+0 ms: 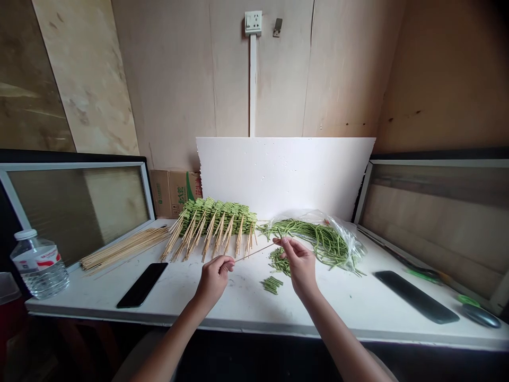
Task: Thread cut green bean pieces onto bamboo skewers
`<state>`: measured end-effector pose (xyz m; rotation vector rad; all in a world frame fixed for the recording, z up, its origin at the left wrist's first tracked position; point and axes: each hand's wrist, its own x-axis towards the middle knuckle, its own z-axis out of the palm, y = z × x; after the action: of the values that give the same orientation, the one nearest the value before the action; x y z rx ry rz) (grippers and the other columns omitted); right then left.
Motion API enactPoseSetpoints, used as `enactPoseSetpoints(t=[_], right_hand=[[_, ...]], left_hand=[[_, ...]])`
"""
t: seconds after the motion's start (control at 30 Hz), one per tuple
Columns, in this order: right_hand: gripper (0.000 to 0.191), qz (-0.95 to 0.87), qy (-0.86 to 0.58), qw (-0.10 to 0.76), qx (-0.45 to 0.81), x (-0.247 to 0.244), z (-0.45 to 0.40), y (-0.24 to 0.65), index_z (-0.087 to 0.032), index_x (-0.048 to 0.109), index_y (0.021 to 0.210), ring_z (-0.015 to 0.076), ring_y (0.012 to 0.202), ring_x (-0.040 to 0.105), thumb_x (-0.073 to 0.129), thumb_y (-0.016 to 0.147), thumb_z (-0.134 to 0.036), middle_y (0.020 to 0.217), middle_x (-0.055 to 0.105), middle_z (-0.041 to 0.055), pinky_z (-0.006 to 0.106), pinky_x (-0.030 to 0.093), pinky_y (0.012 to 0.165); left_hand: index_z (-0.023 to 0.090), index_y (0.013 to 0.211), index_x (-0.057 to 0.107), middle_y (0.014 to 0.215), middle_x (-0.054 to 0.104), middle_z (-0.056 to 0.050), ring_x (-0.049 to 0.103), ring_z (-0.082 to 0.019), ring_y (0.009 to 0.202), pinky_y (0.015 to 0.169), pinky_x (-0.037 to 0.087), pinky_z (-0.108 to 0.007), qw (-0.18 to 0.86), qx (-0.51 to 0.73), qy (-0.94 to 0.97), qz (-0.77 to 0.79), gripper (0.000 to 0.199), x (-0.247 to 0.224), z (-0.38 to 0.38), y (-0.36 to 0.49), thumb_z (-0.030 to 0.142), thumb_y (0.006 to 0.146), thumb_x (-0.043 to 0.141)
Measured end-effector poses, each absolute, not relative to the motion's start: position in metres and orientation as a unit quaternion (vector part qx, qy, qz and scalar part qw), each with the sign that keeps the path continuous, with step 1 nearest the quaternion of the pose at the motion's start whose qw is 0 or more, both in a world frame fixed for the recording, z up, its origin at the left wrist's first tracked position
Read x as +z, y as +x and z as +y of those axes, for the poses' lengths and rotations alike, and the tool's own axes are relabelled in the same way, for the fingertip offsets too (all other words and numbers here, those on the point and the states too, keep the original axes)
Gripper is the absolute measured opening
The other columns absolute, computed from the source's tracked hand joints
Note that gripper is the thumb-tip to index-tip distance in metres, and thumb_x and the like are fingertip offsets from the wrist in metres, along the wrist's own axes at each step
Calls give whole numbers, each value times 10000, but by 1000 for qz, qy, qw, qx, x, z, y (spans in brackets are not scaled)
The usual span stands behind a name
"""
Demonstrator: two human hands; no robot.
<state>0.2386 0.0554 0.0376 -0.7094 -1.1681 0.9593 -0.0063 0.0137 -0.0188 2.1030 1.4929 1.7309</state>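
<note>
A thin bamboo skewer (254, 252) stretches between my hands above the table, tilted up toward the right. My left hand (213, 277) is closed around its lower end. At the other end, my right hand (300, 263) pinches near the tip; whether a bean piece is also between those fingers I cannot make out. Beneath the right hand lies a heap of cut green beans (279, 261), partly hidden by it. A small row of cut pieces (272, 285) sits just in front. Behind my left hand, skewered green beans (217, 215) are stacked, their bare stick ends toward me.
Loose bamboo skewers (123, 249) lie left, near a phone (142, 285) and a water bottle (40, 265). Long green beans (330, 243) spill from a plastic bag (353, 245) at right. A dark elongated object (417, 296) and a mouse (481, 315) lie farther right. A white board (286, 175) stands behind.
</note>
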Motion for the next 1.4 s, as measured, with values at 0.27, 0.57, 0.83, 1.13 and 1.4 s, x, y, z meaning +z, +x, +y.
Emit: enactPoseSetpoints(t=[0.27,0.57,0.83,1.13,1.4], right_hand=[[346,-516,-314,675,424,32,51,231,-227,773,960,230,752,685,771,816,-542,1036,798,97,362,534,680],[381,-512,-308,681,423,40,58,241,-209,740,941,284,928,708,739,831,-574,1055,785,122,338,536,638],[343,-510,-292,674,448,42,57,241,-229,737,915,328,1092,684,742,830,-561,1060,784,114,339,532,641],[350,-536,-299,658,437,32,45,223,-223,741,923,226,742,700,745,829,-561,1071,786,112,365,555,676],[352,-558,-295,653,418,30,41,219,-222,705,924,251,836,724,714,863,-569,1060,788,117,339,565,644]], left_hand=[[171,842,697,651,658,-19,617,-152,608,624,485,-247,36,550,670,497,244,-22,14,-4,248,977,509],[165,1005,721,798,726,-51,643,-138,599,578,533,-239,87,549,686,470,229,-13,10,2,334,979,568],[168,906,716,689,688,-26,606,-116,527,533,510,-211,59,567,679,463,228,-16,7,6,225,975,507],[163,854,704,623,633,-6,626,-138,601,625,509,-233,78,544,690,472,275,-22,12,6,87,899,444],[162,947,707,724,680,-35,620,-132,577,565,515,-235,115,540,686,474,242,-10,5,12,264,993,493]])
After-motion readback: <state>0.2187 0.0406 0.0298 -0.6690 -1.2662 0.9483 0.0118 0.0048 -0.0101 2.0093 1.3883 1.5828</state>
